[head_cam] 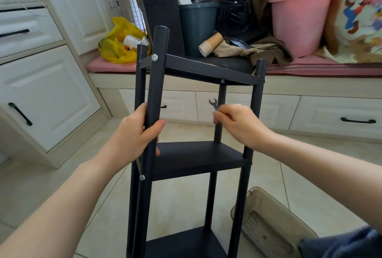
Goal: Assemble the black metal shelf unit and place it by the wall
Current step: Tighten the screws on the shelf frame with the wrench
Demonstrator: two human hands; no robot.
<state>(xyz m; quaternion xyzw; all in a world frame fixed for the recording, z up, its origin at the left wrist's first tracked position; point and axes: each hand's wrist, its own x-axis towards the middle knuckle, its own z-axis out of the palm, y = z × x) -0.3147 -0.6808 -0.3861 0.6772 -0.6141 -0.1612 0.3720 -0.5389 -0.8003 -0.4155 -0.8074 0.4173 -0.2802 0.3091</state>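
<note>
Gripping the nearest left post of the black metal shelf unit, the left hand has its fingers curled round the tube and its thumb laid across the front, between the top shelf and the middle shelf. The right hand is mostly closed, pinching a small flat wrench between fingertips and thumb, its forked end pointing up. It sits just in front of a rear post, and contact with that post cannot be told. The unit stands upright on the pale tiled floor, directly before the person. Just behind its top shelf runs a low window seat with a pink cushion. White cabinets stand to the left, with open floor between them and the unit. On the floor to the right, near the unit's front right post, lies a translucent brown tray. On the seat, a pink bucket holds papers and booklets, a dark bin has contents too unclear to name, a yellow bag holds a white cup, and a stack of paper cups lies on its side.
</note>
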